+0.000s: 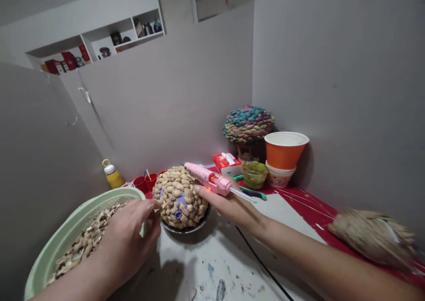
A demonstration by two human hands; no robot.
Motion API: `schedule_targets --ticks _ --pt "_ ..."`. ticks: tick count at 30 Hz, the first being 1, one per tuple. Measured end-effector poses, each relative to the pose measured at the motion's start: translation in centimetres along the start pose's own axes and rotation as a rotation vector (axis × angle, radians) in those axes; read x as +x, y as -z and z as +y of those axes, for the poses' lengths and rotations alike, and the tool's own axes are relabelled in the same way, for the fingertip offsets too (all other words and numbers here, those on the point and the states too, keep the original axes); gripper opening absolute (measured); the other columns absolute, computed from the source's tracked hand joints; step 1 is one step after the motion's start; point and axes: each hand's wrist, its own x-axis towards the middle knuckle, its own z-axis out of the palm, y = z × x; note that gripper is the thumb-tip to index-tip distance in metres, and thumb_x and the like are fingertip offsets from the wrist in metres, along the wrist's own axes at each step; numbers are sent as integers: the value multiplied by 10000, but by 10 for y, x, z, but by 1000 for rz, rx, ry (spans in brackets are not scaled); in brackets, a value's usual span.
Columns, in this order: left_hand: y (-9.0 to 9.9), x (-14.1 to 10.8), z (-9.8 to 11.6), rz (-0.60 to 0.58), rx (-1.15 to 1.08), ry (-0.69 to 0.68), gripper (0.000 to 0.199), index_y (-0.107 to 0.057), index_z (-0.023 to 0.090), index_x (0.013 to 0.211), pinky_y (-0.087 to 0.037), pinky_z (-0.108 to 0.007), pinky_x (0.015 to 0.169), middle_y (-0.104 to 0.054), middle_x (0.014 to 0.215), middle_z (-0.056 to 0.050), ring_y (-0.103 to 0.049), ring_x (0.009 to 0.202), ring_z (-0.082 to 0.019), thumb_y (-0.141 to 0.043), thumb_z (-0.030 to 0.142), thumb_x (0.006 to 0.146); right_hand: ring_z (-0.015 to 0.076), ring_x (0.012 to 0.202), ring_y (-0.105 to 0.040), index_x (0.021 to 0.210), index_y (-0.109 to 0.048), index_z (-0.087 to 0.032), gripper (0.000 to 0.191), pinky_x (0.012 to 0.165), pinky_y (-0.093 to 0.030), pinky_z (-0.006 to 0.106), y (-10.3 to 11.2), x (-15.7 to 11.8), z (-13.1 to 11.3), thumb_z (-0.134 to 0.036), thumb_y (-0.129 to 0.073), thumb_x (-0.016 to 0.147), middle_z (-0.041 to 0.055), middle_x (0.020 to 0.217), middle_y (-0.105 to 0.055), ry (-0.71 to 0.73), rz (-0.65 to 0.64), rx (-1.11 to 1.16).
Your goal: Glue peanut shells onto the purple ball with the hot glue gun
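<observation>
A ball covered in peanut shells (181, 192), with purple patches and a purple knot showing between them, rests on a dark dish (187, 230). My right hand (229, 203) is wrapped round a pink glue gun (207, 177), its nozzle over the ball's top and a clear glue stick out its back. My left hand (133, 234) is at the ball's left side, fingers curled together; what they pinch is too small to make out. Under my left forearm a green basket (43, 252) holds loose peanut shells (89, 239).
Behind the ball are red cups (141, 183) and a yellow bottle (113, 176). Back right hold a tissue pack (227, 163), a yellow-green bowl (254, 175), pliers (254, 194), an orange tub (285, 152) and a colourful dome (249, 125). A black cord (262, 261) crosses the front.
</observation>
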Motion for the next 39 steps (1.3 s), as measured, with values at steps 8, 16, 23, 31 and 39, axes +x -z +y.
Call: schedule_targets --ticks 8,16,23,31,39 --pt "-30 31 11 -27 184 -121 91 -510 219 825 -428 -310 600 -616 695 -35 -562 646 -196 -461 143 838 155 636 -467 657 -511 -203 130 600 -405 296 0 3 -4 -235 -565 772 -28 653 -514 99 -1 19" --pt "-41 42 13 -82 235 -84 75 -466 226 805 -405 -305 593 -607 690 -33 -566 649 -199 -477 152 811 105 579 -310 638 -301 -220 267 525 -263 249 -1 4 0 -179 -529 771 -65 626 -318 147 9 17" --pt "-48 45 19 -88 250 -45 152 -457 224 811 -396 -303 588 -590 696 -19 -563 653 -203 -485 89 746 99 572 -310 624 -300 -217 270 513 -260 242 -3 7 1 -174 -533 753 -68 619 -321 187 20 60" --pt "-37 44 23 -157 50 -25 98 -468 217 797 -419 -294 616 -572 711 -11 -539 660 -180 -501 133 761 106 572 -318 629 -288 -224 266 516 -272 253 -1 6 -3 -156 -518 742 -62 623 -326 191 -6 66" --pt "-35 45 20 -167 27 -19 151 -536 201 921 -445 -323 641 -602 760 -32 -554 708 -202 -504 143 785 112 566 -328 623 -306 -223 263 516 -278 262 -1 6 -3 -168 -531 746 -60 612 -346 190 17 34"
